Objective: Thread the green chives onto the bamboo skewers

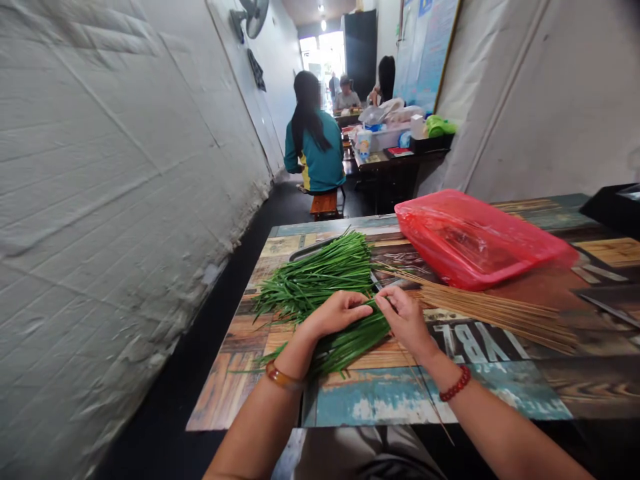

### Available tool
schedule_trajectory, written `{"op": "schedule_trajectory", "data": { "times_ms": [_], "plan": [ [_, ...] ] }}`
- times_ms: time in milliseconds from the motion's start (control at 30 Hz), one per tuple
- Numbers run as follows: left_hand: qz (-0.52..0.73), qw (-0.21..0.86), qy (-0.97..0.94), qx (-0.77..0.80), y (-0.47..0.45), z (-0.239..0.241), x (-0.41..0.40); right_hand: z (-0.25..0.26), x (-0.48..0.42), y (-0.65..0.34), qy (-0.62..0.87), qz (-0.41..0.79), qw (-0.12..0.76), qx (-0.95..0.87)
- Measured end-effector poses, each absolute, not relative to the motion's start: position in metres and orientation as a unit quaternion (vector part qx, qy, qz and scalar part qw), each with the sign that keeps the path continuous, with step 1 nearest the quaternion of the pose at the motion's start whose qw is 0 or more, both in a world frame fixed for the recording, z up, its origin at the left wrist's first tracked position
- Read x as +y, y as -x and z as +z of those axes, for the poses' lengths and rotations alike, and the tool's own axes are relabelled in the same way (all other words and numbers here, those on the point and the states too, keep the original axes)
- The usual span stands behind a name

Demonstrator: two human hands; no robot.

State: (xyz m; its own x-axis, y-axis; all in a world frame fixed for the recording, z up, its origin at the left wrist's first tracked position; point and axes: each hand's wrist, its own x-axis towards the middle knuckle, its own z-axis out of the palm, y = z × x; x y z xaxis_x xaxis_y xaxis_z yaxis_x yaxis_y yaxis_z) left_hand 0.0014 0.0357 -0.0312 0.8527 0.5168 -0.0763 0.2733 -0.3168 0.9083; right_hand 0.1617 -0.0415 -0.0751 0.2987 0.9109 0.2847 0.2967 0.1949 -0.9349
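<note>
A pile of long green chives (320, 277) lies on the patterned table (380, 397). My left hand (337, 312) rests on a small bundle of chives (350, 340) with its fingers closed on the stalks. My right hand (406, 319) meets it from the right, fingers pinched at the same bundle, and a thin bamboo skewer (425, 393) runs under it toward my lap. A heap of bamboo skewers (500, 312) lies just right of my right hand.
A red plastic bag over a tray (475, 240) sits at the back right of the table. A white wall (115, 187) runs close along the left. A person in a teal top (315, 150) sits ahead with their back turned; other people and a cluttered table (400, 143) stand farther off.
</note>
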Motion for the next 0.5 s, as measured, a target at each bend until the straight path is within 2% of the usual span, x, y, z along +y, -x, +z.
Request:
{"op": "schedule_trajectory", "data": {
  "times_ms": [100, 267, 500],
  "plan": [
    [0.099, 0.569, -0.786, 0.223, 0.002, -0.029, 0.036, -0.076, -0.038, -0.170, 0.568, 0.284, 0.597, -0.490],
    [0.107, 0.508, -0.804, 0.291, -0.001, -0.026, 0.039, -0.074, -0.036, -0.181, 0.551, 0.335, 0.617, -0.452],
    [0.252, 0.524, -0.728, 0.363, 0.020, -0.004, 0.045, -0.071, -0.046, -0.187, 0.505, 0.405, 0.563, -0.514]
  ]
}}
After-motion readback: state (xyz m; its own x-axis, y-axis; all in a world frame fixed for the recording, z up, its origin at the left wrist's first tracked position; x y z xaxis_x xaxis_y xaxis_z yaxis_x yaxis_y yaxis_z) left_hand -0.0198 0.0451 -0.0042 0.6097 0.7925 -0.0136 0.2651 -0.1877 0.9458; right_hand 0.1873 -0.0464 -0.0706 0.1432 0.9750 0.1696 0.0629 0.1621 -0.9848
